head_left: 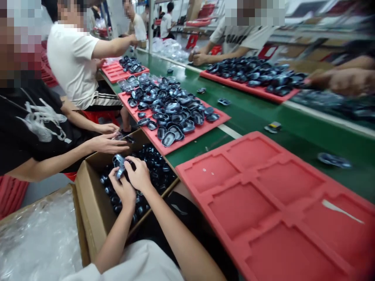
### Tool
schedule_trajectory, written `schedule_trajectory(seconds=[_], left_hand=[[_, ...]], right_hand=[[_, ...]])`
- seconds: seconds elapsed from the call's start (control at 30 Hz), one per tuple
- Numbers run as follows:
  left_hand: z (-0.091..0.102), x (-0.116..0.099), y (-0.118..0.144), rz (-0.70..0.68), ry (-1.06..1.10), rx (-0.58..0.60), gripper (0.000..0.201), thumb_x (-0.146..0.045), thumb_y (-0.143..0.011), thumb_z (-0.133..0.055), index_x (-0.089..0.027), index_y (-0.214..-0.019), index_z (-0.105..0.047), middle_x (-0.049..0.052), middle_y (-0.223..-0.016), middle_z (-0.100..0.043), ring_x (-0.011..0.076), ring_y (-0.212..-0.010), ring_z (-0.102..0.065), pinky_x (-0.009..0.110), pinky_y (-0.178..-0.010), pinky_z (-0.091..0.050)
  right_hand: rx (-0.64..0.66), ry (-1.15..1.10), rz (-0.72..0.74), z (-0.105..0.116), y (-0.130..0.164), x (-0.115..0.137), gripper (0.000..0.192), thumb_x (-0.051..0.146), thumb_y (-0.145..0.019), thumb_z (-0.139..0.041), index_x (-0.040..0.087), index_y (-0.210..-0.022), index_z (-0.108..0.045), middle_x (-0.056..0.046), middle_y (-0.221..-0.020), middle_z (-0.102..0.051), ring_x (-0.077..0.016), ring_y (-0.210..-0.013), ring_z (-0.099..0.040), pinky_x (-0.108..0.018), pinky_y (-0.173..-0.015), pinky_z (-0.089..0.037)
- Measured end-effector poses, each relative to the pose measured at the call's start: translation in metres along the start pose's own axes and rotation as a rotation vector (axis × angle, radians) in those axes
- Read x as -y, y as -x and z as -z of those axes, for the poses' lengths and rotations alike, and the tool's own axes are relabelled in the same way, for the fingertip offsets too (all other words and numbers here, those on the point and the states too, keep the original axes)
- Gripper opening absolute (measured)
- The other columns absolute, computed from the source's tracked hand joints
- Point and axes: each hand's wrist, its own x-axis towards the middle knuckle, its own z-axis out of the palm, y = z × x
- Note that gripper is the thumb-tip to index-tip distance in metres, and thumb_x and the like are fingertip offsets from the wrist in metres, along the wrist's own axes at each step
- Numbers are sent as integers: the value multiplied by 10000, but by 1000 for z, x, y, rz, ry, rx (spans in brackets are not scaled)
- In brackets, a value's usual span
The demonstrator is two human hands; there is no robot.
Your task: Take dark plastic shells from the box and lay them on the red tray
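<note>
White cloth shirt (149, 261): closest, bottom edge.
Left hand (124, 190), right hand (138, 174): both gripping one glossy blue-black curved plastic shell (118, 160) (partly hidden).
Shell: up over an open brown cardboard box (94, 197) of dark rounded pieces (156, 171).

In front of me, the green tabletop (252, 119) carries a compartmented red tray (249, 175) at near right, a loaded red tray (219, 118) farther left, another tray (249, 87) along the far side, and scattered loose dark pieces (224, 102).
</note>
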Motion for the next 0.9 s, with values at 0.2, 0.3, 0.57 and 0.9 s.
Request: schedule_trajectory(seconds=[0.2, 0.3, 0.57, 0.9], left_hand=[[-10, -80, 16, -211, 136, 96, 157, -324, -964, -548, -207, -1068, -542, 15, -1043, -571, 152, -943, -560, 266, -876, -439], [-26, -112, 35, -270, 229, 213, 170, -345, -975, -549, -206, -1072, -541, 15, -1058, -557, 149, -947, -556, 262, -871, -442], [-96, -170, 157, -72, 662, 883, 145, -333, -973, -530, -238, -1081, -520, 24, -1043, -603, 162, -918, -602, 265, -833, -482], [-146, -167, 197, -209, 532, 1361, 147, -138, -878, -440, -209, -980, -518, 48, -971, -624, 186, -911, -594, 324, -861, -480]], right_hand=[[-271, -31, 185, 72, 31, 56, 265, 382, -989, -544, 304, -1201, -681, 5, -1256, -682, -213, -1175, -584, -371, -1057, -432], [-437, 27, 203, 112, 50, 69, 279, 378, -994, -524, 300, -1219, -668, 5, -1269, -673, -219, -1206, -569, -382, -1076, -417], [-984, 339, 19, 236, 124, 36, 358, 424, -981, -467, 225, -1188, -681, -85, -1226, -699, -263, -1140, -609, -452, -1048, -414], [-1145, 411, -554, 274, 161, -6, 532, 477, -931, -427, 163, -1307, -634, -177, -1351, -623, -387, -1230, -535, -587, -1030, -397]])
